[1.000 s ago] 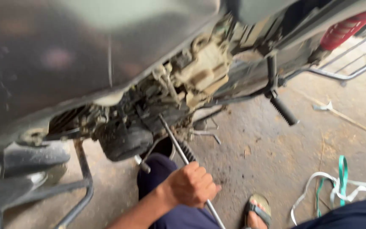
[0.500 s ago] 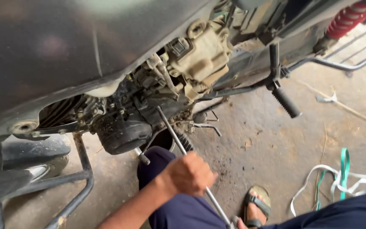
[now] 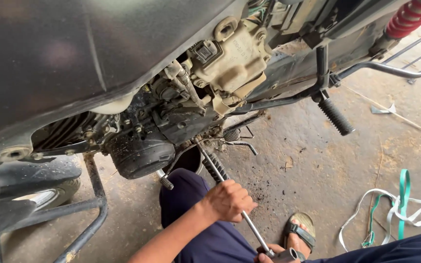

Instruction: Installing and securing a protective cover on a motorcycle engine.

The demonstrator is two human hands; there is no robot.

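1. At six o'clock, at the bottom edge, the right hand [image 3: 265, 255] shows only as a few fingers beside the socket end of a long steel extension bar [image 3: 230, 196]; whether it grips the bar cannot be told. This end was barely in view half a second ago.
2. Just above, the left hand [image 3: 229, 200] is closed in a fist around the smooth, round shaft of the bar, and has slid slightly further up it than before.
3. The bar runs diagonally toward eleven o'clock, its tip reaching under the motorcycle engine [image 3: 142, 141], black, greasy and ribbed.
4. At five o'clock, a foot in a grey sandal [image 3: 299, 233] rests on stained concrete floor [image 3: 317, 165].
5. At four o'clock lies a tangle of white and green strap [image 3: 400, 204].
6. Further, at two o'clock, a knurled rubber footpeg [image 3: 336, 117] juts out; the camera now sits closer than earlier.
7. At one o'clock, a red coil shock spring [image 3: 408, 17].
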